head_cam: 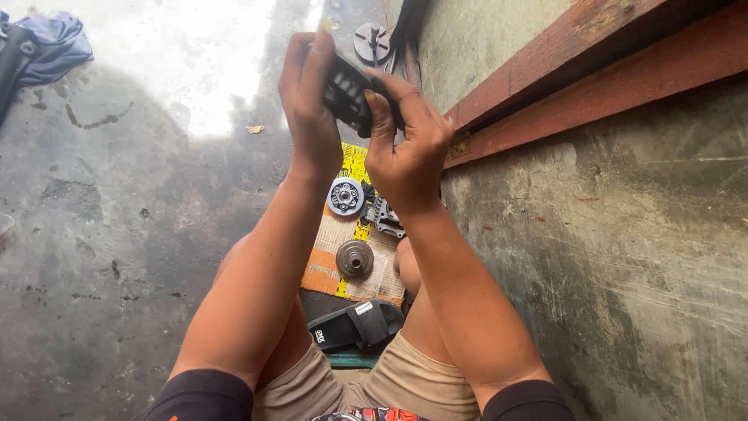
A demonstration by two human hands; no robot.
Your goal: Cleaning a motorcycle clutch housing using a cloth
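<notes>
Holding a dark metal part up in front of me, I have both hands closed on it: my left hand wraps its far side with fingers curled over the top, and my right hand grips its near end, thumb pressed along the edge. The part hangs in the air well above the woven mat spread on the concrete floor between my knees. On that mat lie a silver toothed wheel at its upper end, a finned grey casting just beside the wheel toward the wall, and a brown round hub nearer to me. A black sandal sits at the mat's near edge, touching it. Beyond the mat, past my hands, a round metal disc rests at the foot of the wall. Far from the mat, in the upper left corner, lies a blue cloth.
</notes>
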